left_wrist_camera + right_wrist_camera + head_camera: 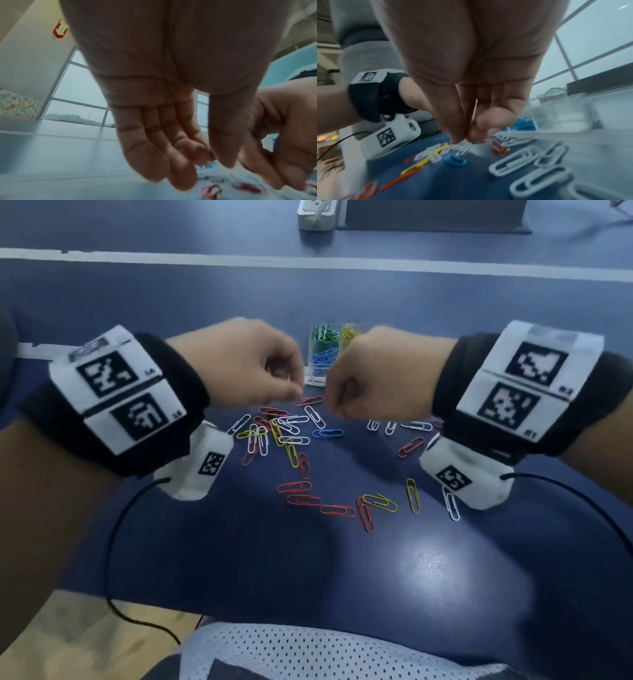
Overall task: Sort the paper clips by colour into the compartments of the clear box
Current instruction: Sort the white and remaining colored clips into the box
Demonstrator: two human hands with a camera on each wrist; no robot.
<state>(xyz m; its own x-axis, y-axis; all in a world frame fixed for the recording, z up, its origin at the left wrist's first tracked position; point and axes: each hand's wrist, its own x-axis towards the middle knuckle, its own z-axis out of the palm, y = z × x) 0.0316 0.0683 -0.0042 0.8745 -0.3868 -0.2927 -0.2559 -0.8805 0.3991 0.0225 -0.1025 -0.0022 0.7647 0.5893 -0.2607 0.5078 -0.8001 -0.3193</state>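
Observation:
The clear box (325,350) (565,115) stands behind my hands, with green, yellow, blue and white clips in separate compartments. Loose paper clips (274,433) of several colours lie scattered on the blue table in front of it. My right hand (331,405) (465,139) has thumb and fingers pinched together, tips down on a red clip (310,400). A white clip (315,416) (464,148) and a blue clip (327,433) (455,161) lie just below them. My left hand (291,392) (212,158) hovers beside it, fingers curled, thumb meeting the index tip. Whether it holds anything is hidden.
A row of red and yellow clips (337,510) lies nearer to me, and white ones (416,425) sit under my right wrist. A white power strip (317,215) and a dark base (435,217) stand at the far edge. Black cables hang from both wrists.

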